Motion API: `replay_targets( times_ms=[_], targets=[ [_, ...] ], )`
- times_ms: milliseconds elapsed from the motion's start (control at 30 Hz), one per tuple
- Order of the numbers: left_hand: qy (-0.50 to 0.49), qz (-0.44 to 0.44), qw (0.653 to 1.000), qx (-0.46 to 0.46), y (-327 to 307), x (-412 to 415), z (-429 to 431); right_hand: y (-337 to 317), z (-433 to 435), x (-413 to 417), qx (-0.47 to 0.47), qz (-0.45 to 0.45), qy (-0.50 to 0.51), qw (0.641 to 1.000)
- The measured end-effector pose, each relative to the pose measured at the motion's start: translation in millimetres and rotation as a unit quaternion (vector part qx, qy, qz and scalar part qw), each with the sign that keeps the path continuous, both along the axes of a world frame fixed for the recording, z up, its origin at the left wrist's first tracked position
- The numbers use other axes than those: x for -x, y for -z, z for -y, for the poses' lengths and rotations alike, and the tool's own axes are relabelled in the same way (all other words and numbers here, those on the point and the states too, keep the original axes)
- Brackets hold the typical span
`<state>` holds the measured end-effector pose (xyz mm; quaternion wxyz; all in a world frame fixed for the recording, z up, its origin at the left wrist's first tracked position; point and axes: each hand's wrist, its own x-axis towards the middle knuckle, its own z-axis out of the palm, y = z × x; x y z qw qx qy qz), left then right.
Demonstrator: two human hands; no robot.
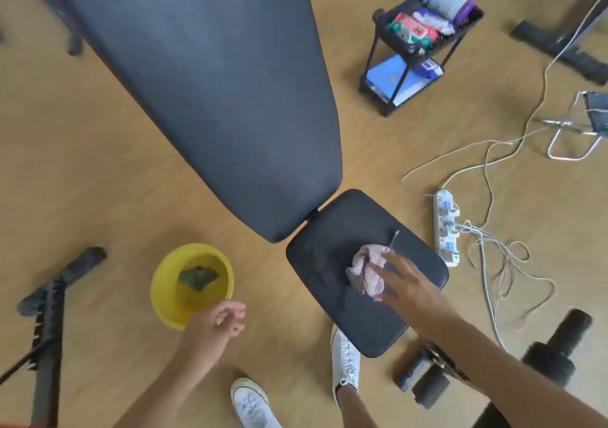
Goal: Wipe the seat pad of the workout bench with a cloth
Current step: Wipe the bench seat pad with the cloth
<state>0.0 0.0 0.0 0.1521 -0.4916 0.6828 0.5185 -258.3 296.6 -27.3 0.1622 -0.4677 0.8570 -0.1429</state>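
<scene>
— On the seat pad (332, 246), near its middle, lies the pink cloth (368, 271), bunched into a loose lump. What does the wiping step call for from this point?

— The judgement is that the cloth wants flattening first. A crumpled wad touches the pad in only a few spots, so spreading it under the palm would cover more vinyl per stroke. Long overlapping passes from the hinge end toward the near edge should then reach the corners, which look untouched so far as the blurred frame allows.

— And how does the right hand (408, 287) sit?

— It reaches in from the lower right with the arm stretched across the pad's near corner. The fingers (378, 271) are spread and fairly flat, their tips resting on the cloth's right edge; they press or brush it and do not close around it.

— The left hand (218, 320)?

— It hangs off to the side above the floor, just beside the yellow basin (164, 282), fingers loosely curled and holding nothing. A dark rag (197, 278) sits in the basin's water.

— Any risk?

— A power strip (445, 228) lies on the floor close to the pad's right side, so drips deserve care.
</scene>
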Motion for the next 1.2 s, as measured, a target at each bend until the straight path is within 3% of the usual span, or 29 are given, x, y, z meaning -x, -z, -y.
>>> replay_targets(
  times_ms=[100, 167, 267, 300, 333, 433, 467, 533, 600, 633, 700, 733, 800, 833, 900, 933, 967, 1000, 1033, 1100, 1167, 1200],
  targets=[
    [0.071, 0.009, 0.992, 0.109, 55.0, 58.9, -7.9, 53.3, 26.9, 21.5, -0.037, 0.048, 0.064, 0.996],
    [0.07, 0.014, 0.986, 0.149, 78.2, 95.8, -13.4, 87.1, 36.6, 23.8, -0.045, 0.026, 0.076, 0.996],
    [0.063, -0.003, 0.983, 0.171, 107.9, 125.3, -16.9, 111.9, 32.7, -8.7, 0.003, -0.009, 0.142, 0.99],
    [0.052, -0.006, 0.984, 0.172, 116.7, 132.5, -15.8, 110.0, 33.1, -24.1, 0.005, 0.032, 0.175, 0.984],
    [0.044, -0.005, 0.985, 0.164, 123.1, 138.6, -15.0, 107.3, 32.2, -34.0, 0.005, 0.081, 0.148, 0.986],
    [-0.02, -0.033, 0.995, 0.097, 134.3, 147.4, -19.2, 95.2, 34.2, -20.0, -0.006, 0.103, -0.08, 0.991],
    [-0.035, -0.032, 0.995, 0.084, 137.1, 149.2, -18.9, 87.8, 37.9, 5.0, -0.03, 0.114, -0.055, 0.992],
    [-0.056, -0.016, 0.996, 0.063, 138.5, 154.1, -13.2, 91.1, 36.6, 60.6, 0.03, 0.061, 0.188, 0.98],
    [-0.066, 0.007, 0.997, 0.04, 138.0, 160.1, -7.2, 97.9, 45.4, 81.4, 0.044, -0.015, 0.415, 0.909],
    [-0.076, 0.014, 0.997, 0.027, 138.7, 162.3, -4.6, 102.4, 54.8, 67.7, 0.034, 0.014, 0.437, 0.899],
    [-0.097, 0.025, 0.995, 0.003, 139.8, 163.3, -1.0, 109.1, 79.2, 0.3, 0.047, 0.197, 0.282, 0.938],
    [-0.103, 0.026, 0.994, -0.005, 139.3, 163.6, 0.1, 109.0, 83.9, -33.3, 0.057, 0.233, 0.135, 0.961],
    [-0.102, 0.024, 0.994, -0.007, 140.5, 162.7, 0.4, 91.8, 85.9, -40.5, 0.022, 0.196, -0.142, 0.97],
    [-0.098, 0.024, 0.995, -0.004, 140.9, 162.4, 0.5, 93.7, 78.5, -16.2, -0.001, 0.164, -0.185, 0.969],
    [-0.086, 0.023, 0.996, -0.003, 138.8, 164.4, -0.8, 104.9, 66.4, 50.0, 0.053, 0.111, 0.046, 0.991],
    [-0.09, 0.02, 0.996, -0.006, 137.7, 165.3, -0.8, 104.0, 71.7, 68.1, 0.091, 0.061, 0.229, 0.967],
    [-0.095, 0.02, 0.995, -0.012, 136.7, 165.5, -0.3, 108.0, 73.3, 69.5, 0.091, 0.066, 0.363, 0.925],
    [-0.101, 0.019, 0.995, -0.018, 137.2, 164.3, 0.4, 110.7, 82.5, 47.3, 0.066, 0.074, 0.417, 0.904],
    [-0.106, 0.02, 0.994, -0.027, 137.2, 164.0, 0.9, 106.6, 96.0, 12.9, 0.057, 0.132, 0.367, 0.919],
    [-0.116, 0.017, 0.992, -0.046, 138.9, 163.8, 3.3, 99.9, 112.1, -32.9, 0.111, 0.152, 0.05, 0.981],
    [-0.113, 0.007, 0.992, -0.054, 144.0, 160.8, 5.4, 103.9, 115.9, 7.1, 0.044, 0.049, -0.252, 0.965],
    [-0.108, 0.001, 0.993, -0.056, 146.0, 160.3, 6.2, 112.1, 117.1, 50.1, 0.014, 0.006, -0.241, 0.97]
  ],
)
